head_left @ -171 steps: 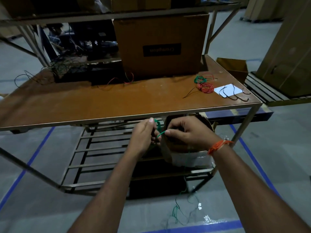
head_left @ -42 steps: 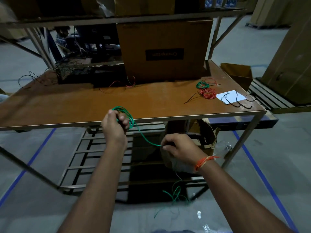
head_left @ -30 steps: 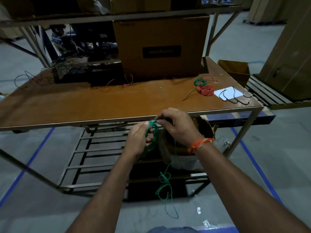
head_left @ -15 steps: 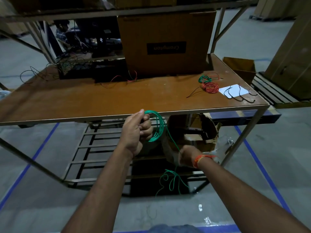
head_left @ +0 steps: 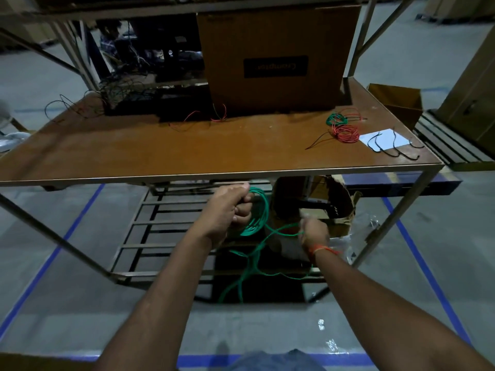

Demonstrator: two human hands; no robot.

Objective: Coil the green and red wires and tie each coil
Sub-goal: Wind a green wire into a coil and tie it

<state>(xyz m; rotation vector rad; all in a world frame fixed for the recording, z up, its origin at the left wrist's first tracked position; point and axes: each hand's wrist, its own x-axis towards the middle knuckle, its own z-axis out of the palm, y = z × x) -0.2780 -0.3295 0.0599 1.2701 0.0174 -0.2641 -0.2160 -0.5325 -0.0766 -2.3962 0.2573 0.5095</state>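
1. Well, farthest left on the table [head_left: 187, 153] there is only a tangle of thin dark wires [head_left: 80, 105], which I leave alone.
2. My left hand [head_left: 227, 212] hangs just below the table's front edge, fingers curled tight around the green coil [head_left: 258, 212]; several loops are bunched in that fist and bulge out to its right.
3. From the coil the loose green wire [head_left: 251, 263] sags down and trails in slack loops toward the floor [head_left: 67, 303], so there seems to be a fair length left to wind.
4. My right hand [head_left: 313, 231] is lower and to the right, pinching the running strand between fingertips; it is blurred, so I cannot say exactly how the fingers lie.
5. Behind that hand sits a torn cardboard box [head_left: 334, 204] under the table.
6. On the table's far right lie a small green bundle [head_left: 336, 119] and a red bundle [head_left: 345, 132] touching each other, and next to them black ties [head_left: 396, 148] by a white sheet [head_left: 383, 139].
7. I judge the wire light and springy, thin and a bit slick: loops will want to spring open, so I should keep my hold on the crossing where they stack and feed the strand with gentle tension.
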